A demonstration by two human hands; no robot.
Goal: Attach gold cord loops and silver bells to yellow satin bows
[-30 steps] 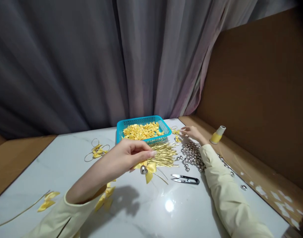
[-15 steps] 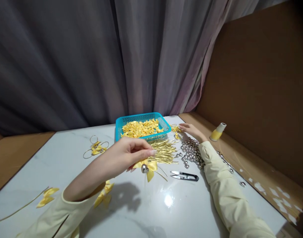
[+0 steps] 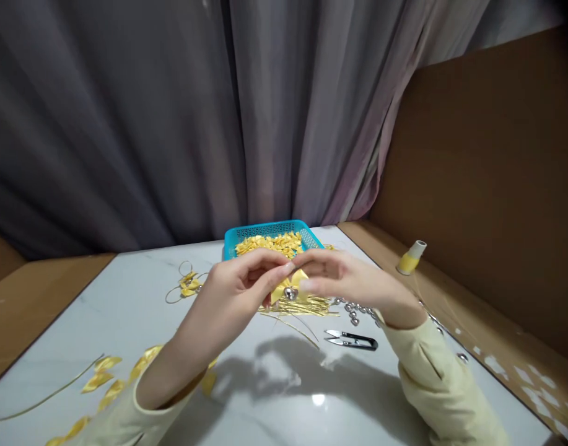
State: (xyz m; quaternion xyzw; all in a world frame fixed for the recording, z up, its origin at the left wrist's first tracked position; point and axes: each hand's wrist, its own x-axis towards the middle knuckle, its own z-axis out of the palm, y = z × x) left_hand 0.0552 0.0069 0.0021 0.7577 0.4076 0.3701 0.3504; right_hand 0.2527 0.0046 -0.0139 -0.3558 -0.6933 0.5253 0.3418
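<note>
Pinched between the fingertips of my left hand (image 3: 240, 282) is a yellow ribbon bow (image 3: 278, 292). A silver heart-shaped bell (image 3: 291, 293) sits at its centre, and thin gold cords trail below. My right hand (image 3: 351, 279) meets the bow from the other side, its thumb by the bell and its fingers closed at the top, close to the left fingertips. What lies between those fingertips is partly hidden. Below both hands lies a bundle of gold twist ties (image 3: 311, 306). Black-handled thread snips (image 3: 352, 340) rest on the table, nearer to my right sleeve.
Behind my hands stands a blue basket (image 3: 228, 238) of yellow bows. Silver bells (image 3: 353, 310) lie partly behind my right hand. A yellow thread spool (image 3: 409, 259) stands at the right. Looped bows (image 3: 189, 285) and loose bows (image 3: 102, 371) lie at the left.
My right hand has come back from beside the basket to the bow in my left hand. The bow has risen slightly, and the view has tilted up a little.
</note>
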